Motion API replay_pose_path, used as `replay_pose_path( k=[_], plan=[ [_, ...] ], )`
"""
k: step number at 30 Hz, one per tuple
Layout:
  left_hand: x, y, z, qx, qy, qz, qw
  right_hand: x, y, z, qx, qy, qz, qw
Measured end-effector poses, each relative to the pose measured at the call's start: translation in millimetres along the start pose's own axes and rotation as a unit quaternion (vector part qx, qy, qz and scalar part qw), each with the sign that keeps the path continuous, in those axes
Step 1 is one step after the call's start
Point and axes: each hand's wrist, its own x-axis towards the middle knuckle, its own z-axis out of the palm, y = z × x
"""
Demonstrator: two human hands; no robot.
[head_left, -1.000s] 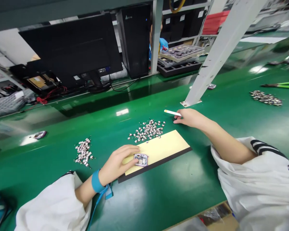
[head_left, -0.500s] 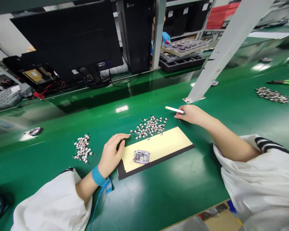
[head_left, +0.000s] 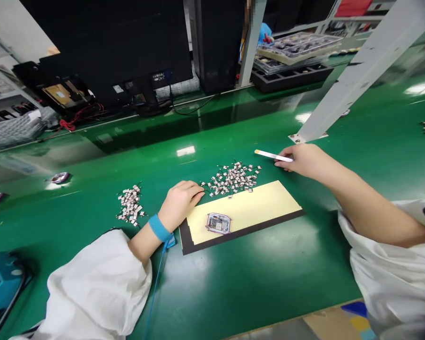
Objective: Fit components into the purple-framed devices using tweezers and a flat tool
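My left hand rests curled on the green bench at the corner of a cream pad on a black board, touching the edge of a pile of tiny metal parts. A second pile lies to its left. A small circuit board in a purple frame sits on the pad, untouched. My right hand grips a white stick with a yellow tip, just beyond the pile's right side. A blue wrist strap circles my left wrist.
A white steel post stands on the green bench at the right. Beyond are a monitor, a computer tower and stacked trays. A co-worker's blue-gloved hand shows behind them. Small purple-framed boards lie at the left.
My left hand has left the circuit board and moved to the edge of the nearer pile. The board now lies uncovered on the pad. My right hand still holds the stick.
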Motion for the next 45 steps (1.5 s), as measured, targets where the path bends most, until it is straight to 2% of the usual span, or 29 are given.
replay_pose_path(
  k=[5, 8, 11, 13, 14, 15, 16, 17, 18, 19, 21, 23, 26, 29, 32, 36, 39, 41, 45],
  plan=[
    [2, -5, 3.9, -0.006, 0.004, -0.018, 1.000, -8, -1, -4, 0.046, 0.005, 0.024, 0.999],
    [1, -6, -2.3, -0.034, 0.016, -0.049, 0.998, -9, 3, -5, 0.057, 0.018, 0.028, 0.998],
    [-6, 9, -19.1, -0.100, 0.046, -0.084, 0.990, -9, 7, -8, 0.037, 0.058, 0.036, 0.997],
    [-17, 28, -30.8, -0.126, 0.041, -0.072, 0.989, -11, 2, -12, 0.011, 0.122, 0.008, 0.992],
    [-24, 38, -34.9, -0.134, 0.021, -0.046, 0.990, -15, -3, -12, 0.002, 0.161, -0.047, 0.986],
    [-32, 48, -37.2, -0.140, -0.010, -0.013, 0.990, -19, -10, -11, 0.001, 0.196, -0.133, 0.972],
    [-39, 55, -37.6, -0.138, -0.038, 0.024, 0.989, -25, -19, -8, 0.002, 0.216, -0.244, 0.945],
    [-46, 61, -36.3, -0.133, -0.064, 0.052, 0.988, -31, -30, -4, 0.004, 0.219, -0.359, 0.907],
    [-53, 64, -33.9, -0.129, -0.084, 0.067, 0.986, -38, -41, 2, 0.000, 0.197, -0.459, 0.867],
    [-57, 65, -30.8, -0.128, -0.095, 0.074, 0.984, -44, -51, 9, -0.024, 0.159, -0.520, 0.839],
    [-63, 62, -24.9, -0.145, -0.107, 0.068, 0.981, -54, -67, 22, -0.070, 0.109, -0.579, 0.805],
    [-63, 57, -22.2, -0.181, -0.120, 0.050, 0.975, -59, -75, 32, -0.103, 0.079, -0.602, 0.788],
    [-59, 52, -24.3, -0.237, -0.158, -0.005, 0.959, -63, -77, 37, -0.128, 0.053, -0.615, 0.776],
    [-55, 49, -27.6, -0.280, -0.182, -0.032, 0.942, -69, -80, 39, -0.124, 0.036, -0.606, 0.785],
    [-55, 47, -27.6, -0.310, -0.172, -0.031, 0.935, -79, -84, 43, -0.076, -0.005, -0.573, 0.816],
    [-56, 45, -24.5, -0.321, -0.132, -0.045, 0.937, -86, -84, 46, 0.070, -0.077, -0.477, 0.873],
    [-55, 46, -23.2, -0.293, -0.130, -0.046, 0.946, -83, -83, 43, 0.083, -0.108, -0.415, 0.900],
    [-55, 46, -22.9, -0.277, -0.134, -0.043, 0.950, -79, -86, 41, 0.080, -0.126, -0.393, 0.907],
    [-56, 46, -22.7, -0.288, -0.130, -0.068, 0.946, -76, -93, 39, 0.122, -0.156, -0.390, 0.899]
  ],
)
